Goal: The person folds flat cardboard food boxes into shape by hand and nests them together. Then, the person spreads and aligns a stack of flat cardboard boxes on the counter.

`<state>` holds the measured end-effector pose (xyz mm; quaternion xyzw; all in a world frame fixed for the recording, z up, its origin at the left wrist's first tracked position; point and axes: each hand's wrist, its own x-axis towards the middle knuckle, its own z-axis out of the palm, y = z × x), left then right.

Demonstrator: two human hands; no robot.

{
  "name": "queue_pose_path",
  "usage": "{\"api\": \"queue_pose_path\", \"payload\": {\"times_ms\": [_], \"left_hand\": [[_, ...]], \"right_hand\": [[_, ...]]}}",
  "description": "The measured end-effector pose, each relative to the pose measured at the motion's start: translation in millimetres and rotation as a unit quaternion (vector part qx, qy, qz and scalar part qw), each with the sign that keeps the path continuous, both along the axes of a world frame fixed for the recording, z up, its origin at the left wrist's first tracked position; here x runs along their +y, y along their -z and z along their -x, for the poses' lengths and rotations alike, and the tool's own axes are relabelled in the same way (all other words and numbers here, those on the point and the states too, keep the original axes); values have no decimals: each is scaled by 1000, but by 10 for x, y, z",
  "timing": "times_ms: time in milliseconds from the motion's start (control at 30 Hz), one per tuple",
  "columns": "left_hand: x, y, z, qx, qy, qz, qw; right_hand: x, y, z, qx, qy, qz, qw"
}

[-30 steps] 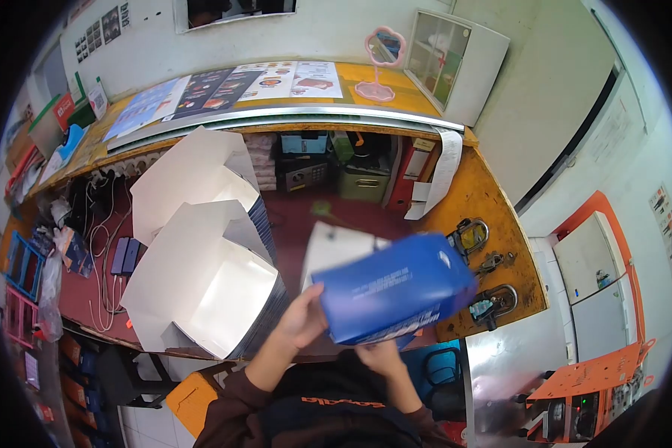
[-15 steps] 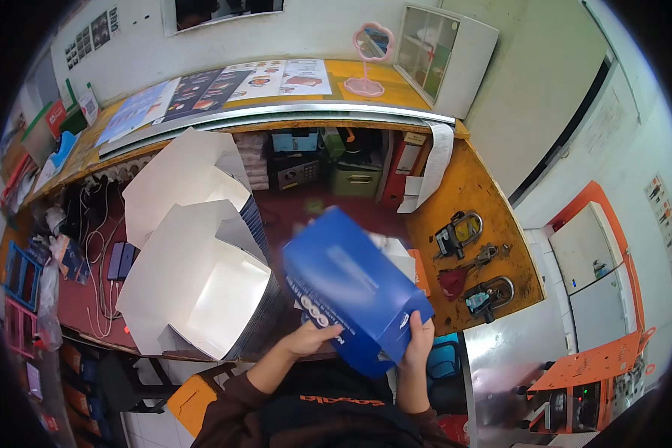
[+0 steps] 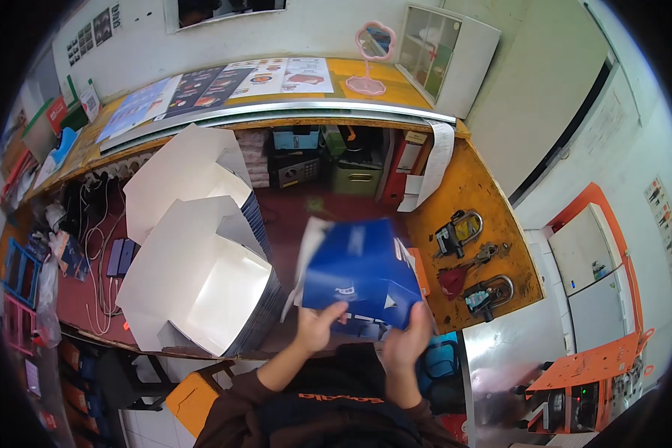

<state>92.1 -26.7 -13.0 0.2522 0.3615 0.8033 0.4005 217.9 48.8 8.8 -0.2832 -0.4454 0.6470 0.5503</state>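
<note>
A blue cardboard box (image 3: 358,257) with white print is held up between both hands, above the front of the desk; it is partly blurred. My left hand (image 3: 317,325) grips its lower left edge, thumb on the blue face. My right hand (image 3: 411,336) closes on its lower right corner, the fingers partly hidden. A white inner flap shows at the box's left side. To the left stand two stacks of nested open boxes, white inside and blue outside: a front stack (image 3: 224,287) and a rear stack (image 3: 231,175).
A red-topped desk (image 3: 287,205) lies under a raised counter with menu sheets (image 3: 254,84) and a pink mirror (image 3: 373,45). Padlocks (image 3: 489,296) lie on the right wooden panel. White cables (image 3: 97,254) run along the left. A yellow stool (image 3: 194,399) stands below.
The blue box has been turned and brought more upright, showing a different face. My left hand has shifted slightly right, and my right hand slightly lower. The stacks stay put.
</note>
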Motion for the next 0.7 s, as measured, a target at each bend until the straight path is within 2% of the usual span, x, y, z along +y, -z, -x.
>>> {"api": "queue_pose_path", "payload": {"times_ms": [33, 100, 133, 167, 200, 233, 267, 300, 333, 367, 400, 467, 533, 567, 600, 633, 667, 700], "left_hand": [[-49, -23, 111, 75, 6, 38, 996], [-71, 19, 237, 237, -15, 71, 969], [-53, 81, 239, 236, -15, 72, 969], [-47, 136, 231, 258, -18, 93, 962], [-56, 178, 216, 279, -22, 114, 953], [-61, 165, 157, 278, -24, 115, 953], [-42, 125, 48, 253, -21, 107, 961], [-6, 106, -71, 228, -17, 99, 968], [64, 164, -199, 154, -29, 14, 988], [104, 126, -264, 160, -36, 1, 986], [119, 91, -293, 168, -43, -13, 985], [115, 245, -185, 182, -9, -12, 983], [124, 228, -75, 76, 9, 59, 995], [111, 174, -71, -120, 63, -67, 989], [84, 144, -10, -120, 62, -68, 989], [26, 130, 84, -259, 108, -96, 955], [-5, 129, 133, -393, 151, -122, 899], [14, 264, 117, -296, 142, -111, 938]], "right_hand": [[114, -162, -84, 76, -70, 112, 988], [331, -167, -312, 125, -170, 225, 951], [393, -148, -376, 160, -218, 268, 925], [380, -81, -352, 159, -218, 269, 925], [329, -6, -284, 71, -135, 161, 975], [245, 37, -201, -18, -50, 47, 997], [82, 13, -124, -111, 11, 44, 993], [-35, 170, 105, -31, 85, 26, 996], [-104, 317, 275, 49, 158, 8, 986], [-169, 197, 275, 112, 45, 97, 988], [-217, 73, 267, 174, -71, 182, 965], [-76, 80, 233, 203, -174, 249, 931], [72, 80, 125, 214, -200, 286, 912], [79, 62, 124, 212, -202, 286, 912], [84, 26, 128, 188, -150, 260, 935], [78, -6, 141, 164, -96, 233, 954], [70, 19, 158, 164, -95, 234, 953], [66, 65, 186, 131, -47, 160, 977]]}}
